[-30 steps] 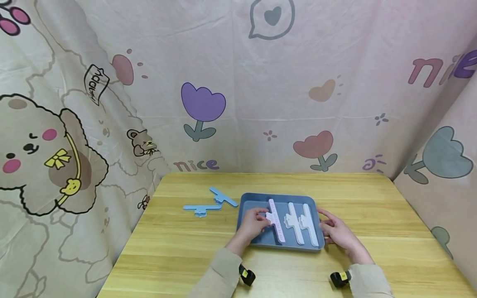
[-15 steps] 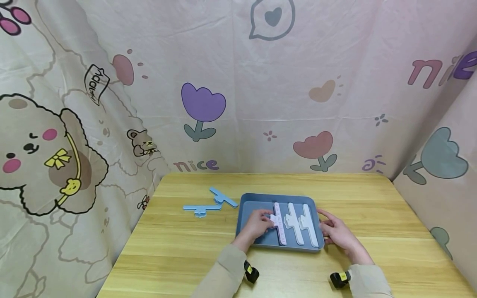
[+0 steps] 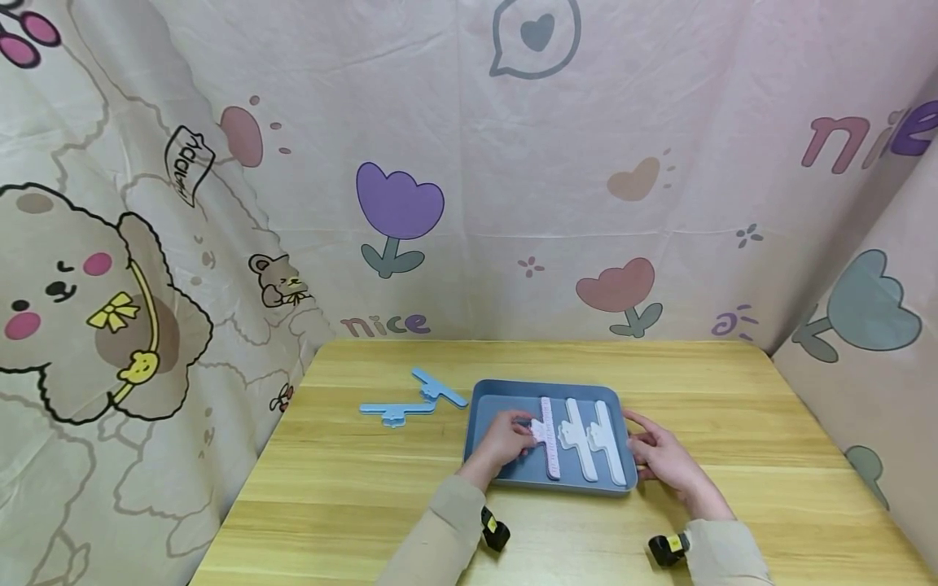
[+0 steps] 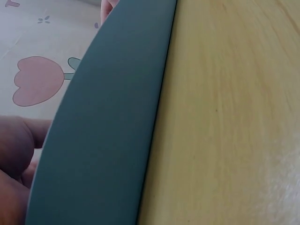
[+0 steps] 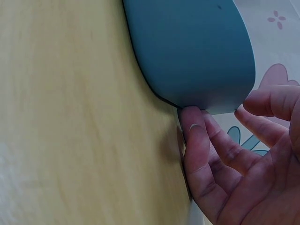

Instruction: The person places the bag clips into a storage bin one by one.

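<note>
I see a thin pink clip (image 3: pixel 551 443) in the tray (image 3: pixel 506 403), pointing back to front, its handle (image 3: pixel 539 430) toward the tray's left. The left hand (image 3: pixel 502 441) pinches it; the right hand (image 3: pixel 668 461), loosely open, touches the tray's right side.

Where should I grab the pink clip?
Probably pinch the pink clip by its short handle, coming from the left: the handle sticks out that way from the long bar, and a white clip lies close on its right.
</note>
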Demonstrator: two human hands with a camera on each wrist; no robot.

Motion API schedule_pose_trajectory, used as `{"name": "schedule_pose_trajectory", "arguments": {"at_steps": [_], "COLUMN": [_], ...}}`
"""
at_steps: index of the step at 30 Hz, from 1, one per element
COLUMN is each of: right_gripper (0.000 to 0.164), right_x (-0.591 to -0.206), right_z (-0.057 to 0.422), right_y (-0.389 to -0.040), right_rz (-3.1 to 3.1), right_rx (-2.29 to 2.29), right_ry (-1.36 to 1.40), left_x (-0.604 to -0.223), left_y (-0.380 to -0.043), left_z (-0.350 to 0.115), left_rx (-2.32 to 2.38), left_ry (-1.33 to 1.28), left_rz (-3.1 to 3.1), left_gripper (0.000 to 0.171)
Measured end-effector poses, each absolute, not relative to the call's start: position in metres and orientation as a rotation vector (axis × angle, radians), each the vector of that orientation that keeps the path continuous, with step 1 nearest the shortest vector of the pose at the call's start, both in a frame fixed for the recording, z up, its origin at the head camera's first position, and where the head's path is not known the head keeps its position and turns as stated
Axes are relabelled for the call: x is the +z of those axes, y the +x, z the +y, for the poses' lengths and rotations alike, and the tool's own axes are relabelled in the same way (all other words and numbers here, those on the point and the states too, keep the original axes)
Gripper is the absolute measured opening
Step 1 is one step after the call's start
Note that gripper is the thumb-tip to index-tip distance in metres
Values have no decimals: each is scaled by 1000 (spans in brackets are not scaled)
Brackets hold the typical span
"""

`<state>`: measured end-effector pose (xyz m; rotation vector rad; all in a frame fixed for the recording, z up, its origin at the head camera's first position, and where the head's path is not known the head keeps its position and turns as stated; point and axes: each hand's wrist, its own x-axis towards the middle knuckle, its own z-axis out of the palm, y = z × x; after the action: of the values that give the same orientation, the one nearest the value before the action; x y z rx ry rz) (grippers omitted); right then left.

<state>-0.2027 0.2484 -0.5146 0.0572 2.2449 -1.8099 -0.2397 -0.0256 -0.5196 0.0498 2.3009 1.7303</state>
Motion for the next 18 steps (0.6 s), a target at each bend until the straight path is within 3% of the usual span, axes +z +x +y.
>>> {"name": "schedule_pose_trajectory", "arguments": {"at_steps": [6, 18], "right_gripper": [53, 53], "right_x": [-514, -515], "right_z": [248, 248], "right_y": [-202, -202], "right_rz": [2243, 2245], "right_rx": [-1817, -1815], "right_ry": [59, 57], "left_x": [-517, -518], "left_y": [-238, -237], "left_z": [-26, -26], "left_rx": [1757, 1721], "left_ry": [-17, 67], "left_rz": [2317, 2298], "left_gripper": [28, 31]}}
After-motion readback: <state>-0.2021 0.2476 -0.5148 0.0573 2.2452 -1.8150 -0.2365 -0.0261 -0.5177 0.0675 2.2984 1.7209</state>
